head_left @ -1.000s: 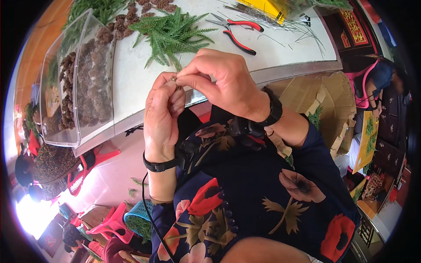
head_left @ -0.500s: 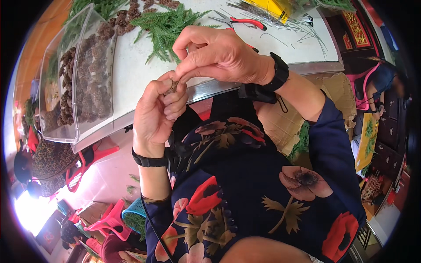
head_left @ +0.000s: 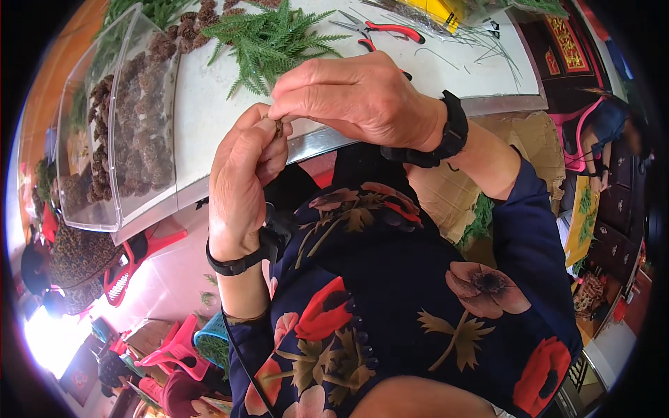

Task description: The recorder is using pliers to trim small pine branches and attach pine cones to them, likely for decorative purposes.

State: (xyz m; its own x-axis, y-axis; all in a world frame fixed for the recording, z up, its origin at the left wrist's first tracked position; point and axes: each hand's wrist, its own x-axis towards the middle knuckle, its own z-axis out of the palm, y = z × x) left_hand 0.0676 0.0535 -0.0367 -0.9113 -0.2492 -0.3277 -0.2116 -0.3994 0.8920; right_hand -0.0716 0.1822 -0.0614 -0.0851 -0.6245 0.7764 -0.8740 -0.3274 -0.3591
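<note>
My left hand is closed around a small brown pine cone, mostly covered by the thumb and fingers. My right hand reaches across from the right, and its thumb and fingertips pinch together at the top of the cone. Whatever lies between those right fingertips is hidden. Beyond the hands is a heap of green artificial fern sprigs on the white tabletop. Red-handled pliers rest open-jawed behind my right hand.
A clear plastic bin with many pine cones stands at the left table edge. Thin wires and a yellow packet are at the far right. Cardboard lies beside my lap. A person sits at right.
Both hands have shifted slightly; the left has rolled so its thumb covers more of the cone. The right fingers have straightened and come down over it, with the wrist turned.
</note>
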